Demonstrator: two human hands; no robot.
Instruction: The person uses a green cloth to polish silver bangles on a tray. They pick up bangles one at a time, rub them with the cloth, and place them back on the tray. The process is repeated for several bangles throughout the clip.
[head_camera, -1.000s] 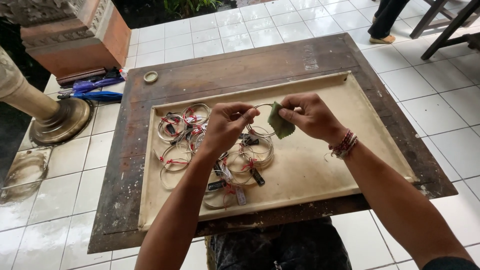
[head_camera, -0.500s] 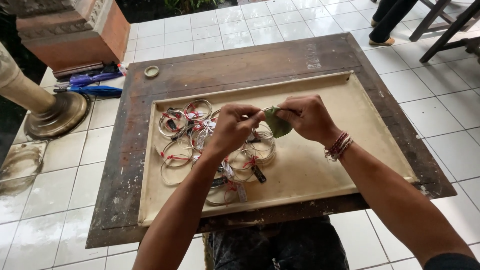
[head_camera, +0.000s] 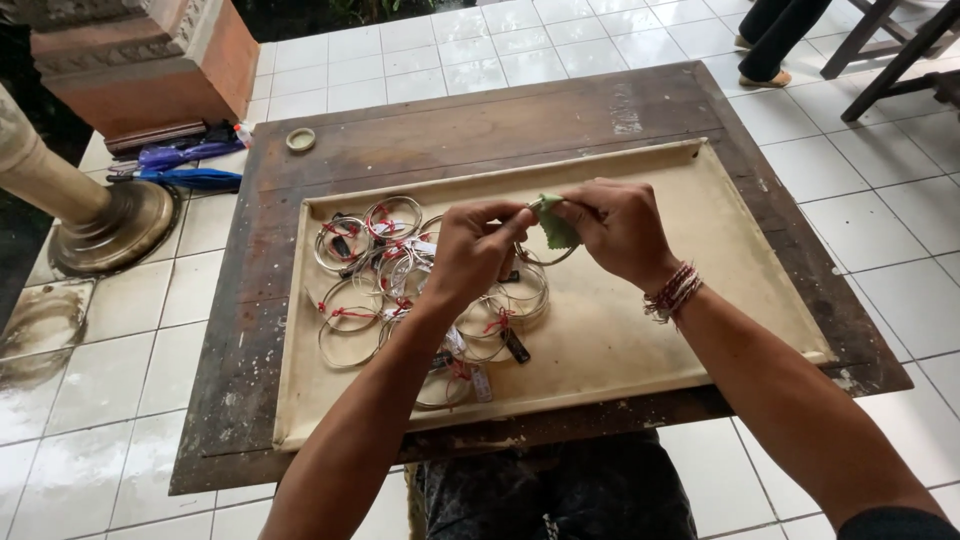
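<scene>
Much of what you hold is hidden: your left hand (head_camera: 478, 250) covers most of the thin metal bangle (head_camera: 545, 258) it grips, and only an arc of it shows below the small green cloth (head_camera: 556, 228). Your right hand (head_camera: 620, 230) has its fingers pressed together on that cloth, pinching it against the bangle, while your left fingers are curled shut around the bangle's other side; the exact contact under the cloth is hard to make out. Both hands hover over the middle of the shallow beige tray (head_camera: 740, 260), just right of the heap of bangles (head_camera: 400, 290) lying on its left half. The heap overlaps too much for a sure count; there look to be about a dozen rings, many tied with red thread and small tags, some partly hidden by your left forearm. There is one tray, resting on one dark, worn wooden table (head_camera: 480, 120), and one cloth. Beyond the tray's far left corner a single small round lid (head_camera: 300, 139) sits on the table. Left of the table, on the tiled floor, stand one brass-footed column base (head_camera: 105, 220) and some blue and purple tools (head_camera: 185, 165). Another person's legs (head_camera: 775, 35) are cut off at the top, past the table's far right corner.
</scene>
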